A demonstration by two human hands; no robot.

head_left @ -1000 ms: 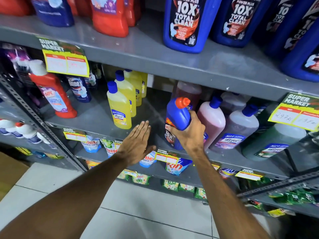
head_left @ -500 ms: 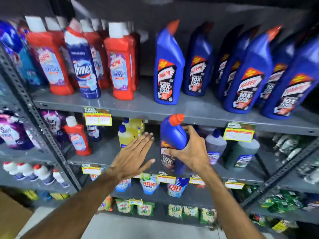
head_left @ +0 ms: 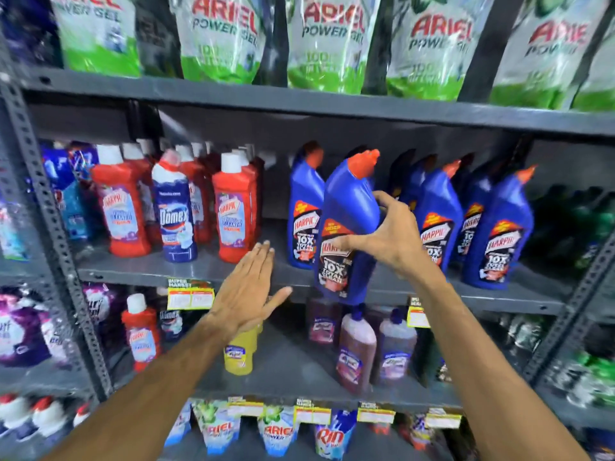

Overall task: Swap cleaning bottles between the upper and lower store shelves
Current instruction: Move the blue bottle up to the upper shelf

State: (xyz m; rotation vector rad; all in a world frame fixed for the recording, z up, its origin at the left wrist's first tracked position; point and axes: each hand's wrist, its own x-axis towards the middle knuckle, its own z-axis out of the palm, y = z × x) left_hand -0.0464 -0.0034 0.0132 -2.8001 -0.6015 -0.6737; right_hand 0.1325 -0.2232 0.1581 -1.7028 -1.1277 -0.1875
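My right hand (head_left: 387, 236) grips a blue Harpic bottle (head_left: 349, 207) with an orange cap, held upright in front of the upper shelf (head_left: 213, 269). Its base hangs just below that shelf's front edge. More blue Harpic bottles (head_left: 436, 221) stand on the upper shelf behind and to the right of it. My left hand (head_left: 248, 289) is flat and open, fingers together, just left of the held bottle at the shelf edge. On the lower shelf (head_left: 289, 367) stand a yellow bottle (head_left: 238, 356), partly hidden by my left wrist, and pink and purple bottles (head_left: 357, 347).
Red Harpic bottles (head_left: 121, 207) and a Domex bottle (head_left: 174, 214) fill the left of the upper shelf. Ariel pouches (head_left: 219, 34) hang on the top shelf. A perforated grey upright (head_left: 50, 207) stands at the left. Price tags (head_left: 189, 294) line the shelf edges.
My right hand has lifted the blue Harpic bottle from the lower shelf up to the upper shelf's level. My left hand rose alongside it, staying open. The view tilted upward.
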